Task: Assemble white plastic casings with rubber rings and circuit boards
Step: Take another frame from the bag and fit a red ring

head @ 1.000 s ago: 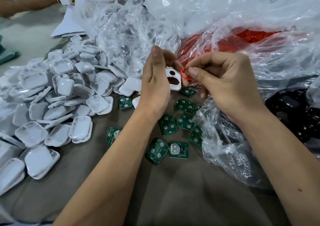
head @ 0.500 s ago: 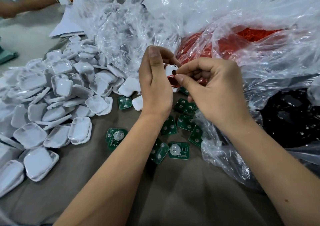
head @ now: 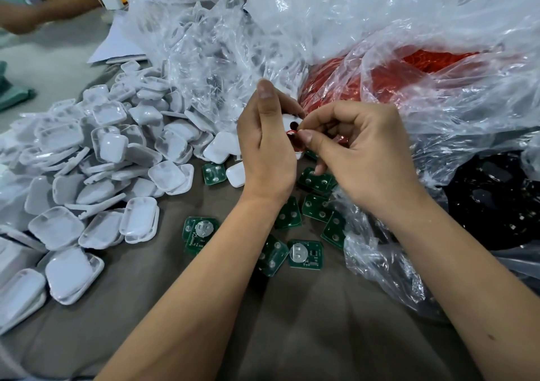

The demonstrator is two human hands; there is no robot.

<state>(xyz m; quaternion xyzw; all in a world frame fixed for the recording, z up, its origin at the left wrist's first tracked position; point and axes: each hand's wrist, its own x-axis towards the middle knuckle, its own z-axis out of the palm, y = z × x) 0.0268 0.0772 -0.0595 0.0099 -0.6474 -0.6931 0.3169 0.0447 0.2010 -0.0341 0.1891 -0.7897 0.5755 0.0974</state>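
My left hand [head: 264,152] grips a white plastic casing [head: 289,119] upright above the table, mostly hidden behind the palm. My right hand [head: 359,152] pinches a red rubber ring [head: 292,135] against the casing's face with thumb and forefinger. Several green circuit boards [head: 305,254] lie scattered on the brown table just below both hands. A large heap of white casings [head: 102,158] covers the left side.
A clear plastic bag full of red rubber rings [head: 380,76] sits behind my right hand. A bag of black parts [head: 491,199] lies at the right. Crumpled clear plastic [head: 204,44] with more casings rises behind. Another person's arm [head: 43,12] rests at the far left.
My right hand has brought the red ring from beside the casing onto its face, and both hands have closed together. The casing has turned more behind my left palm.
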